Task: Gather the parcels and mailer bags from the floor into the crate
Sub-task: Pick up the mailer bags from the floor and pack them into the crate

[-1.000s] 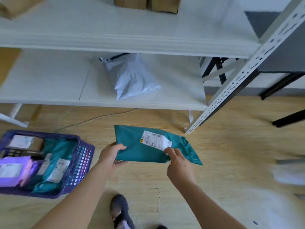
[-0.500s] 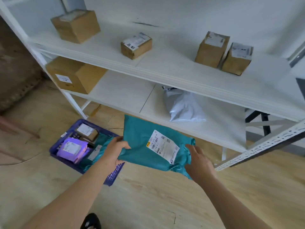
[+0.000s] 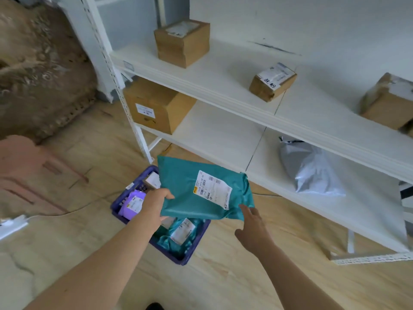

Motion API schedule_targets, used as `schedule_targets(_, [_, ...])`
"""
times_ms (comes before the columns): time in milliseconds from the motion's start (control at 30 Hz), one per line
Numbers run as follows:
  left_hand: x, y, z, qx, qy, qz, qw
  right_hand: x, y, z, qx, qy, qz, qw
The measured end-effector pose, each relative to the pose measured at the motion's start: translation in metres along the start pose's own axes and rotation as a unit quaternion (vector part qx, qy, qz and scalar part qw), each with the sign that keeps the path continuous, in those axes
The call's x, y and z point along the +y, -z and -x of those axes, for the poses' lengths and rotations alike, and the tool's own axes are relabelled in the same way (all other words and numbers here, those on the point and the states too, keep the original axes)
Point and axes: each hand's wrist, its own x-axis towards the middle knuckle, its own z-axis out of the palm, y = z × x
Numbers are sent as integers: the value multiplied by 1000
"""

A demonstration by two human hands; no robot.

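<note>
One grip only: left hand (image 3: 156, 203) clutches the teal plastic mailer bag (image 3: 183, 193), right hand (image 3: 252, 224) open; it could flop outside the purple plastic crate (image 3: 194, 251).

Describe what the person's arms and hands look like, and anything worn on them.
The left forearm and right forearm are bare to the frame's edge, with no sleeves showing. The left hand and right hand wear no gloves; no watch, ring or band is visible.
</note>
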Motion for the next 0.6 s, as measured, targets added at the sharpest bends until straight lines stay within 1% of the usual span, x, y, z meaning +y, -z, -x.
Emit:
schedule_targets(67, [15, 20, -34, 7, 16, -52, 999, -32, -16, -17, -15, 2, 2, 1000])
schedule_targets(167, [40, 34, -70, 29, 24, -187, 982, -65, -34, -38, -28, 6, -1, 1000])
schedule_targets(267, [54, 40, -100, 34, 4, -233, 972, -81, -45, -62, -45, -14, 2, 999])
schedule_targets(400, [61, 39, -109, -13, -68, -227, 971, -90, -47, -95, -57, -34, 15, 998])
schedule_targets(433, [63, 36, -116, -9, -72, -212, 975, -92, -49, -106, -60, -37, 16, 997])
schedule_targets(533, [71, 26, -158, 42, -59, -150, 986, -102, -56, -148, -71, -41, 2, 997])
schedule_targets(600, [64, 25, -193, 81, -13, -100, 992, -106, -64, -171, -80, -48, -2, 996])
